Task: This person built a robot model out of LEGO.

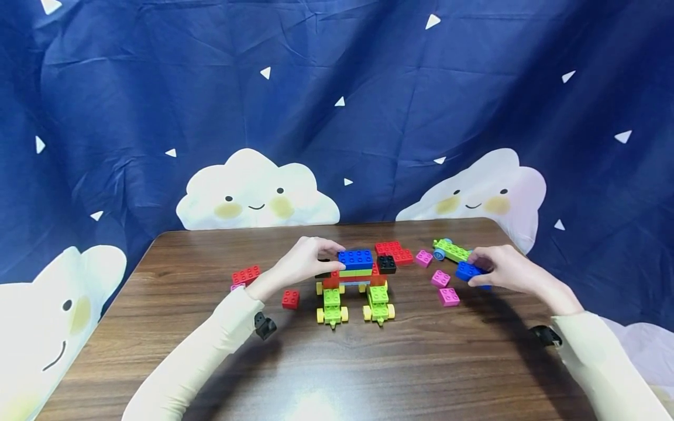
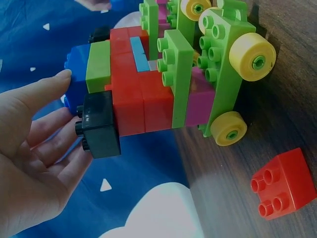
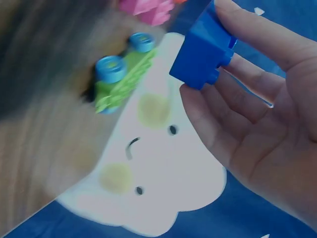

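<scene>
A toy built of bricks stands mid-table, with red bricks, a green layer and a blue brick on top. Black bricks jut from its sides, and green wheeled bases with yellow wheels carry it. My left hand pinches the top blue brick, its thumb on the near side and fingers behind. Over the right side of the table, my right hand holds another blue brick between thumb and fingers, its studs towards the palm in the right wrist view.
Beneath and behind my right hand lies a green wheeled base with blue wheels. Pink bricks lie left of that hand, and red bricks behind the toy. Left of the toy are a small red brick and a larger red brick.
</scene>
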{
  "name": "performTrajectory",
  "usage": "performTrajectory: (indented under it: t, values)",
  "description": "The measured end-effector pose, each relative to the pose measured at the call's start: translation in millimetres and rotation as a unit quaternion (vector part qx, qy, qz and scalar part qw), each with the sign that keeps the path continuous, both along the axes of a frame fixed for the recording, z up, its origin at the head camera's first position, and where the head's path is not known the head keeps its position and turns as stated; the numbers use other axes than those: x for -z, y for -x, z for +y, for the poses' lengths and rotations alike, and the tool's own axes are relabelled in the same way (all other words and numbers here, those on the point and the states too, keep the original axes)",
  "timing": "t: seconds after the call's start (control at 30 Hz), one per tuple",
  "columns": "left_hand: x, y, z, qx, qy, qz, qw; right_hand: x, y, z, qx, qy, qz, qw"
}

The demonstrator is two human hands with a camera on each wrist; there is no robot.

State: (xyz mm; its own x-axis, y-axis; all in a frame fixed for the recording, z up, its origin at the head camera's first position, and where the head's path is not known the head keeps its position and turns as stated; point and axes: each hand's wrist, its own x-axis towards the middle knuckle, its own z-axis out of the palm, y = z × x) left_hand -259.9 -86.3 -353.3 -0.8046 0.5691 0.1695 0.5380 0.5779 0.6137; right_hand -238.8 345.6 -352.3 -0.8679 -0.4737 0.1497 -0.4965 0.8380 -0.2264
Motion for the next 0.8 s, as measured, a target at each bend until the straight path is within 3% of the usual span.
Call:
performTrajectory:
  t: [0.37, 0.6, 0.8]
  values:
    - [1.0, 0.1, -2.1, -0.004, -0.012, 0.010, 0.9999, -29.8, 16.7, -53.4, -0.056, 0.027, 0.000, 0.9981]
    - [1.8, -0.5, -3.7, 0.003, -0.016, 0.007, 0.9998, -42.1, 24.8, -86.1, -0.076, 0.034, -0.018, 0.9963]
    - [2.0, -1.4, -5.4, -0.001, -0.013, 0.008, 0.9999, -51.8, 30.0, -116.1, -0.116, 0.029, -0.014, 0.9927]
